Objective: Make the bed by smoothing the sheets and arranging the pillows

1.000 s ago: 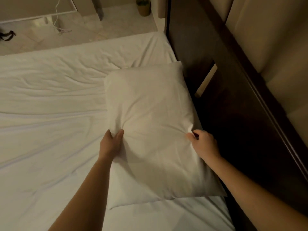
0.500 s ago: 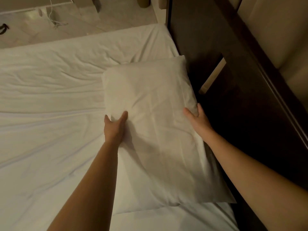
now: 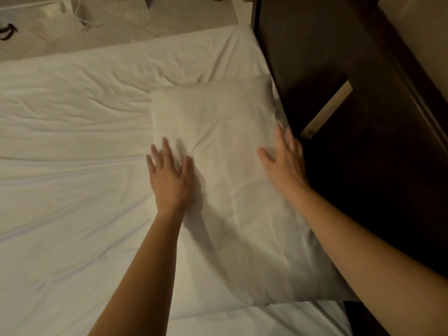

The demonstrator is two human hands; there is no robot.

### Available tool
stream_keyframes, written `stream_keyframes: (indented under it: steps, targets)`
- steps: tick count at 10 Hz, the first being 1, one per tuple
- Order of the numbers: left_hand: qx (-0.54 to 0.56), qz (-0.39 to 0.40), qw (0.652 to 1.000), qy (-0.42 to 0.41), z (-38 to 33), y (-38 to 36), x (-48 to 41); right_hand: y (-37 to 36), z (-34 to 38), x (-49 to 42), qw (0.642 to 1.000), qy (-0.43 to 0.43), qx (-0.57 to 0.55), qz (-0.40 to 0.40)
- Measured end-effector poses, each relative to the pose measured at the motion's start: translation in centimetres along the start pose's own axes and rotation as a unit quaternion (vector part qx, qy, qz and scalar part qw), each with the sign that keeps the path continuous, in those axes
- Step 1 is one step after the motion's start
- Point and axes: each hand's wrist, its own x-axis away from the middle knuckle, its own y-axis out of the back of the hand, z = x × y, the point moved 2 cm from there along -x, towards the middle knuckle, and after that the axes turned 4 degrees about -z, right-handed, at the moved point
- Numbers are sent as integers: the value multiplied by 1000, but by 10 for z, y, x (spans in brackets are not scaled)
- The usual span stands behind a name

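A: Where does the pillow [image 3: 230,202] lie?

B: On the white sheet [image 3: 72,202] of the bed, at the bed's right side, with its long right edge against the dark wooden headboard [image 3: 303,57]. It lies flat, with 1 short end toward the person and the other toward the far edge of the mattress.

A: And the person's hands?

B: Both are on the pillow, 1 at each long side. The left hand [image 3: 169,178] lies palm down at the pillow's left edge. Its fingers are straight and spread wide, and its thumb is on the pillowcase. It grips nothing.

A: The right?

B: The right hand [image 3: 284,163] lies palm down at the right edge, just beside the headboard. Its fingers are straight and fanned, and it holds nothing. It is blurred, so it cannot be told whether it presses into the pillow or only touches it.

A: How does the linen look?

B: The pillowcase shows shallow creases between the 2 hands. The sheet is wrinkled beyond the pillow and to its left, with long folds running across the bed.

A: Anything past the bed?

B: A pale tiled floor [image 3: 169,18] lies beyond the far edge. A white cord [image 3: 83,20] lies on it, and there is a small black object [image 3: 8,32] at the left border, too small to identify.
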Motion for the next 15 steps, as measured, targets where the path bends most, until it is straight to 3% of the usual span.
stream_keyframes:
  steps: [1,2,3,4,5,6,7,8,9,10,11,13,15]
  targets:
    - [-33,44,994,-93,-23,-18,-3,-18,38,-21,995,89,27,21]
    - [-62,89,991,-80,-12,-31,5,-47,38,-24,980,161,65,95]
    - [-81,118,989,-29,26,-33,14,-57,0,-18,975,160,131,81]
    - [-92,177,976,91,74,-31,31,-56,-54,-12,988,51,129,68]
    - [-83,195,964,157,89,-24,39,-47,-95,-3,986,-47,133,93]
    - [-70,98,987,103,65,-8,38,-35,-96,14,985,-97,123,66]
    - [-22,34,999,14,27,4,56,-15,-54,52,995,-31,82,-38]
    - [-5,35,995,-98,-3,1,96,-14,-16,109,987,115,106,-47]
    - [-64,97,985,-130,8,-10,145,-31,-20,163,971,173,166,16]
    - [-107,147,980,-79,47,-6,188,-31,-55,190,963,170,208,13]
    - [-91,164,982,-23,84,6,211,-21,-80,195,975,99,200,5]
    - [-31,219,974,50,94,34,239,-6,-121,212,979,9,184,90]
    - [-2,247,961,126,96,67,272,32,-109,200,978,-60,48,192]
